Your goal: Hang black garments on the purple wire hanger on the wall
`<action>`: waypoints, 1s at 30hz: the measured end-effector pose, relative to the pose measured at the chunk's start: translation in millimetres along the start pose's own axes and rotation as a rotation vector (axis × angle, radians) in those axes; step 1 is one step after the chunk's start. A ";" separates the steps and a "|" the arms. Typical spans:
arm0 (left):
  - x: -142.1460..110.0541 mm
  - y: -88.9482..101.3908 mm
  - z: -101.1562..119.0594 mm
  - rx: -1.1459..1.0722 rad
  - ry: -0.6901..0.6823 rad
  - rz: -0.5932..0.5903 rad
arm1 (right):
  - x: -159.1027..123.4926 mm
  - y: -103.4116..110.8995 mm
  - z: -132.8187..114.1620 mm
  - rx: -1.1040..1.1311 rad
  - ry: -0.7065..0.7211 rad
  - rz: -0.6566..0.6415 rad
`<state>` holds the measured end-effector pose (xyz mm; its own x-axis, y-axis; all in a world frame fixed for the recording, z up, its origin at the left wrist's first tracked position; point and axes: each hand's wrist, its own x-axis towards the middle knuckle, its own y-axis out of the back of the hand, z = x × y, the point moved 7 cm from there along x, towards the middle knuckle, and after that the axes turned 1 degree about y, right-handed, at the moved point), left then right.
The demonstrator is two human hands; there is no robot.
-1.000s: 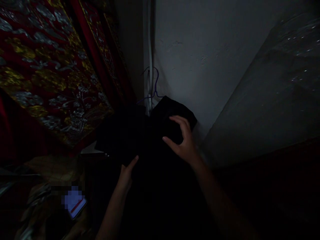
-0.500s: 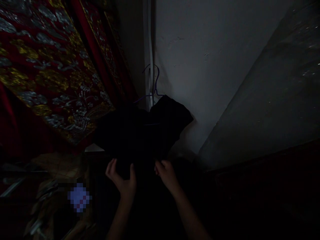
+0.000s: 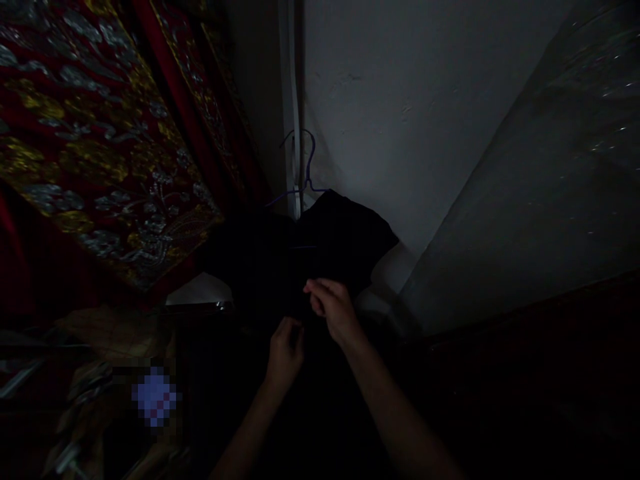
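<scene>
A black garment, possibly a shirt, hangs on a thin purple hanger against the wall. In front of its middle, my right hand is closed, thumb and fingers pinched at the cloth. Lower and to the left, my left hand also pinches the front of the garment with curled fingers. The cloth is so dark that its edges and any fastening between my fingers cannot be made out.
Red cloth with gold and silver embroidery hangs at the left. A white strip or cord runs down the wall behind the hanger. Clear plastic sheeting covers the right side. A blurred pale-blue patch shows lower left.
My left hand has moved right, from spread fingers to a pinch on the garment. My right hand has risen a little. The garment's right shoulder has shifted slightly right.
</scene>
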<state>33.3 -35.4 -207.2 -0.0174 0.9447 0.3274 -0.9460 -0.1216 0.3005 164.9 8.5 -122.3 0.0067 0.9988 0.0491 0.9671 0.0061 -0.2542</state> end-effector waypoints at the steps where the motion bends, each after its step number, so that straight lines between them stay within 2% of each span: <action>1: 2.4 -2.0 -3.1 0.019 0.005 -0.027 | 13.0 -3.2 -25.2 0.024 0.055 -0.003; 4: 16.4 -2.5 -7.9 0.085 -0.010 -0.080 | 43.8 -16.9 -93.8 0.060 0.202 -0.040; 7: 40.2 6.9 5.8 0.101 -0.034 -0.118 | 52.3 -29.3 -127.2 0.036 0.263 -0.072; 9: 58.0 19.0 33.9 0.091 -0.087 -0.118 | 47.0 -32.7 -130.9 0.008 0.288 -0.083; 10: 66.8 27.4 55.3 0.088 -0.153 -0.090 | 42.8 -33.0 -129.7 -0.012 0.301 -0.087; 13: 88.4 58.9 132.6 0.109 -0.447 0.126 | 30.7 -30.8 -125.2 -0.095 0.338 -0.102; 15: 101.3 67.9 175.1 0.178 -0.599 0.185 | 26.2 -29.8 -127.3 -0.150 0.380 -0.117; 18: 117.9 63.4 211.7 0.305 -0.727 0.135 | 27.3 -28.0 -134.5 -0.254 0.490 -0.112; 21: 122.8 68.0 226.6 0.355 -0.769 0.189 | 37.8 -20.5 -125.5 -0.382 0.555 -0.033; 22: 122.5 75.4 228.8 0.346 -0.767 0.243 | 42.0 -17.2 -115.8 -0.415 0.538 -0.011; 24: 121.1 102.6 226.4 0.257 -0.732 0.411 | 47.5 -12.7 -88.1 -0.431 0.448 -0.019; 26: 121.5 140.5 206.3 0.052 -0.613 0.594 | 44.1 -12.9 -57.3 -0.380 0.331 -0.087; 28: 123.2 174.9 161.9 -0.272 -0.388 0.720 | 30.9 -16.9 -33.0 -0.304 0.239 -0.153; 30: 120.8 187.8 100.5 -0.632 -0.073 0.748 | 13.1 -21.7 -18.0 -0.248 0.185 -0.175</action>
<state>-113.9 25.3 -21.2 -0.6830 0.6665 0.2989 -0.6982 -0.4755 -0.5352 148.5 20.6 -98.7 -0.1410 0.9577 0.2509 0.9898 0.1419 0.0148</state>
